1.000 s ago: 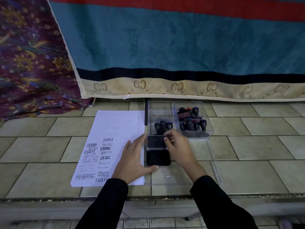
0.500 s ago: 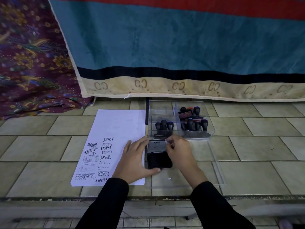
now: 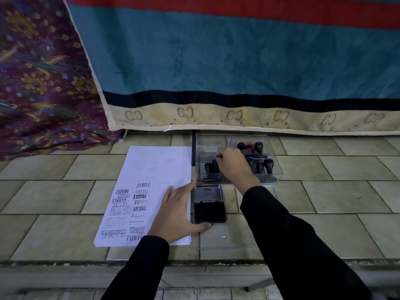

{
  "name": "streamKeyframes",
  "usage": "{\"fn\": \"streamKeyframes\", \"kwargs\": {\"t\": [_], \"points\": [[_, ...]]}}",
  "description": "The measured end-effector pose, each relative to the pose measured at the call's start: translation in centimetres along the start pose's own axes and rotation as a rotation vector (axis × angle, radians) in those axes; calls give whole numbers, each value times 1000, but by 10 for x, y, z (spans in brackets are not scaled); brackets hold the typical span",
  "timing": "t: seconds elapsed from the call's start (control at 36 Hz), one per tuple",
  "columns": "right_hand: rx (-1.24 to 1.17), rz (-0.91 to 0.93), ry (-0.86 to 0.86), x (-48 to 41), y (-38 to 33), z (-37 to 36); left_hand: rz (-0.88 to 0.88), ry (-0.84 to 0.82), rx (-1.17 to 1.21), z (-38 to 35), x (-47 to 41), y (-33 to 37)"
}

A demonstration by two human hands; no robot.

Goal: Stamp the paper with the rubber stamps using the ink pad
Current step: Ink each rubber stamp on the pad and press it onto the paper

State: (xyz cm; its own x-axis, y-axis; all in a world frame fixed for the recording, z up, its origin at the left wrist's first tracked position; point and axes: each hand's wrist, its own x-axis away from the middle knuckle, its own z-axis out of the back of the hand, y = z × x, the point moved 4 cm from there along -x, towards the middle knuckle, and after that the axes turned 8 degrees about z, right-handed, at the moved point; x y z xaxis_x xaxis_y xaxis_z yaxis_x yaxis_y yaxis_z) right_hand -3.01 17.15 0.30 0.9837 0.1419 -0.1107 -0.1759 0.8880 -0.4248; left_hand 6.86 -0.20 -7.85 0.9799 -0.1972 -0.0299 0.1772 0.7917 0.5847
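Observation:
A white paper [image 3: 151,165] with several black imprints lies on the tiled counter. My left hand [image 3: 176,215] rests flat on its right side, the thumb touching the front of the open black ink pad [image 3: 209,212], whose metal lid [image 3: 207,193] is tipped back. Behind the pad stands a clear plastic box [image 3: 278,172] of black-handled rubber stamps [image 3: 208,168]. My right hand [image 3: 233,165] reaches into the box, fingers curled round a stamp handle in the left group. That stamp is hidden under the hand. More stamps [image 3: 263,164] stand to its right.
A clear plastic sheet or lid [image 3: 238,241] lies flat under the pad near the counter's front edge. A thin black stick [image 3: 193,148] lies between paper and box. A teal striped cloth [image 3: 238,61] and a purple patterned cloth [image 3: 43,83] hang behind.
My right hand has let go of the ink pad's lid, now open, and moved back into the box onto a stamp. The left hand has stayed on the paper.

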Motion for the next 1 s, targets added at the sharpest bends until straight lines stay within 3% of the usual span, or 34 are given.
{"fn": "streamKeyframes", "kwargs": {"t": [0.36,0.5,0.72,0.89,1.0], "points": [[477,48,-39,-9,-13,-14,49,16,186,8,4,-1],[429,53,-28,-15,-12,-15,44,13,193,7,3,-1],[175,-86,76,-11,-8,-17,24,22,165,5,3,-3],[269,-82,112,-11,-17,-22,44,8,122,2,1,-5],[173,-125,134,-12,-15,-22,10,0,95,2,0,-2]]}}
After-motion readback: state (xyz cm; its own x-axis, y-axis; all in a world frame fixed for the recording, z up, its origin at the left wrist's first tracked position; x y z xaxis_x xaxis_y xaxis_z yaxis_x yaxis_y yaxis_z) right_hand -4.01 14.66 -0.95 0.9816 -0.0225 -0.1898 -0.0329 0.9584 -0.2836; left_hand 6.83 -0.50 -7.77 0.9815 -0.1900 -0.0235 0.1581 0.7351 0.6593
